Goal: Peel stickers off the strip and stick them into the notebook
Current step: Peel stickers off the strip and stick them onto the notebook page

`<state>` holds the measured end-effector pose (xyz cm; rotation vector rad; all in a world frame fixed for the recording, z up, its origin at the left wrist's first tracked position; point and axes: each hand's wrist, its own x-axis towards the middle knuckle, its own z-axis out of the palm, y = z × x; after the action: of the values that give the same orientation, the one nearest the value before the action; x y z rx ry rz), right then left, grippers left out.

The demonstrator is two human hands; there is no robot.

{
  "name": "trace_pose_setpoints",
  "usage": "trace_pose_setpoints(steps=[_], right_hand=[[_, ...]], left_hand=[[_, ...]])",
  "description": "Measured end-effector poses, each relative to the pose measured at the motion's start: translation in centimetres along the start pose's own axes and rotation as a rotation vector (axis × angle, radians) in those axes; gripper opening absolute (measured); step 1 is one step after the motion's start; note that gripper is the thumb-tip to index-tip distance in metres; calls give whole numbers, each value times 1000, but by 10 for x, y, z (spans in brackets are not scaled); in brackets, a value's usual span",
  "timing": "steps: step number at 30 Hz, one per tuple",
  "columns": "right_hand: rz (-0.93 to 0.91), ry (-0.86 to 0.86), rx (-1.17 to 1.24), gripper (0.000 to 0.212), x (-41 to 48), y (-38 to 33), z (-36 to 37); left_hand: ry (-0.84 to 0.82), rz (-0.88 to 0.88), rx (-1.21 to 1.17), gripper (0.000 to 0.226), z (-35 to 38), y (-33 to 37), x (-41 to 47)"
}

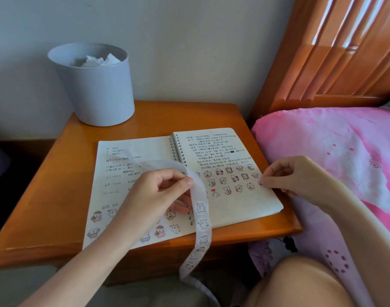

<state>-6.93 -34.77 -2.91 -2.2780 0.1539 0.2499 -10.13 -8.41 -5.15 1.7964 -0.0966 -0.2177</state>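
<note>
sticker page partly filled, strip still loaded

an open spiral notebook lies on a wooden bedside table, its near edge along the table's front edge and its right page close to the right edge. the left hand pinches a white sticker strip between thumb and forefinger above the spine. the strip's bare, peeled end curls back over the left page. its other end, printed with little bear stickers, hangs over the table's front edge toward the floor. the right hand, fingers curled, pinches what looks like a small sticker with thumb and fingertip, low at the right page's outer edge. about three rows of cartoon stickers sit below the handwriting on that page, and more sit at the bottom of the left page. the task seems well under way but not finished: many stickers are left on the strip. a grey bin holding paper scraps stands at the table's far left corner.
</note>
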Motion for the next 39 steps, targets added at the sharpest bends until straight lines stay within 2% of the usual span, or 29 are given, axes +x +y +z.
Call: trace_pose_setpoints(steps=[4, 7, 9, 17, 24, 28, 33, 37, 39], right_hand=[[-55, 94, -53, 23, 4, 6, 0], [-151, 262, -110, 23, 6, 7, 2], [-237, 308, -30, 21, 3, 1, 6], [-390, -19, 200, 2, -31, -38, 63], [-365, -118, 335, 13, -41, -44, 72], [-353, -123, 356, 11, -41, -43, 72], [-369, -100, 398, 6, -40, -44, 69], [-378, -102, 377, 6, -40, -44, 70], [-370, -99, 362, 7, -40, -44, 70]], left_hand=[[3, -1, 0, 13, 0, 1, -1], [5, -1, -1, 14, 0, 1, -2], [2, -6, -9, 14, 0, 1, -2], [26, 15, -14, 13, -1, 2, -2], [82, 67, -72, 13, 1, 4, -2], [77, 65, -97, 17, 0, 4, -4], [-57, 15, -151, 33, -1, 9, -5], [-105, -12, -81, 13, -2, 10, -5], [-108, -4, -71, 10, -3, 10, -5]])
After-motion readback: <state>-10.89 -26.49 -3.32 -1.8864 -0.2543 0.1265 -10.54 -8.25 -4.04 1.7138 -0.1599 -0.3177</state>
